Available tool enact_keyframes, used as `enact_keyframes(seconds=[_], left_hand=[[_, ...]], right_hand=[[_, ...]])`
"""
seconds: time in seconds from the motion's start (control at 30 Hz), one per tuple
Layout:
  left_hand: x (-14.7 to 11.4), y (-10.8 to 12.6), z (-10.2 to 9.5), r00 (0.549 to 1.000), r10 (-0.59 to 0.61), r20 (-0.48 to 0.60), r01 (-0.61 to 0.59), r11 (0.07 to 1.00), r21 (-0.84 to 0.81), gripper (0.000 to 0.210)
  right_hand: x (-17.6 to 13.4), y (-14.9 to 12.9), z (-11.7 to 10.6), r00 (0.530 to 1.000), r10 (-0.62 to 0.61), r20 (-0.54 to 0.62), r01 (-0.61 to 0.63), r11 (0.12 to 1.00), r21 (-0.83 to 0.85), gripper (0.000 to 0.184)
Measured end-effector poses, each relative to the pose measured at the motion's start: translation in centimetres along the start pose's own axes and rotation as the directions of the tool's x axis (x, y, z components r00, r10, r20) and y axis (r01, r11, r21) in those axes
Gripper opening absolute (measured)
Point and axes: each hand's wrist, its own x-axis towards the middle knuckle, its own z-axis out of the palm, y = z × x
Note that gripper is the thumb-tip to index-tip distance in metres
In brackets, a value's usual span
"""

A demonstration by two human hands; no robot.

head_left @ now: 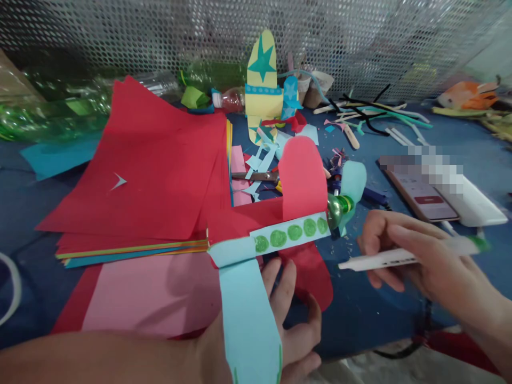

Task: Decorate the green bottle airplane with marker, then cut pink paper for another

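Note:
A paper-covered bottle airplane (240, 221) lies in front of me, its red wings sticking out on both sides. Along its body runs a light blue strip (292, 232) with several green dots. A long light blue paper piece (250, 314) extends toward me, with green marks near its lower end. Beneath that piece is my left hand (294, 325), fingers spread and partly hidden. At the nose, the green bottle neck (338, 209) carries a light blue propeller (354, 181). My right hand (416, 256) grips a white marker (376, 260), its green tip uncapped and pointing at the airplane.
Left of the airplane is a stack of coloured paper (156, 170), red on top. Scissors (260, 176) and paper scraps lie behind it. A yellow paper airplane (262, 74) leans at the back near plastic bottles (216, 74). A phone (420, 189) rests at right.

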Motion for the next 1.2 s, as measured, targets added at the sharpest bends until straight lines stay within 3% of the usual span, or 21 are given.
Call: enact_keyframes(seconds=[0.13, 0.27, 0.4, 0.53, 0.77, 1.03, 1.2], left_hand=[[-0.1, -0.3, -0.5, 0.968, 0.235, -0.085, -0.225, 0.968, 0.112, 0.030], [-0.3, -0.3, -0.6, 0.911, 0.413, 0.003, -0.405, 0.893, 0.196, 0.025], [-0.5, -0.1, 0.1, 0.920, 0.392, -0.010, -0.382, 0.901, 0.204, 0.028], [-1.1, 0.6, 1.8, 0.950, 0.305, -0.061, -0.289, 0.939, 0.185, 0.025], [-2.8, 1.6, 3.5, 0.992, 0.100, 0.083, -0.108, 0.989, 0.099, 0.042], [-2.0, 1.2, 2.3, 0.968, 0.233, 0.094, -0.245, 0.956, 0.158, 0.032], [-1.6, 0.9, 1.7, 0.935, 0.324, 0.146, -0.354, 0.885, 0.302, 0.028]], right_hand=[[0.6, 0.8, -0.4, 0.987, 0.038, 0.153, -0.023, 0.995, -0.096, 0.029], [1.2, 1.8, 0.7, 0.991, -0.023, 0.129, 0.034, 0.996, -0.087, 0.025], [1.4, 3.0, 1.5, 0.992, -0.113, 0.053, 0.118, 0.988, -0.102, 0.016], [1.3, 3.6, 1.7, 0.985, -0.144, 0.100, 0.160, 0.971, -0.179, 0.017], [1.1, 4.2, 1.6, 0.989, -0.126, 0.082, 0.142, 0.962, -0.235, 0.021], [1.1, 4.1, 1.9, 0.994, -0.051, 0.094, 0.072, 0.972, -0.226, 0.020], [1.2, 3.9, 1.9, 0.992, -0.035, 0.118, 0.063, 0.969, -0.239, 0.020]])
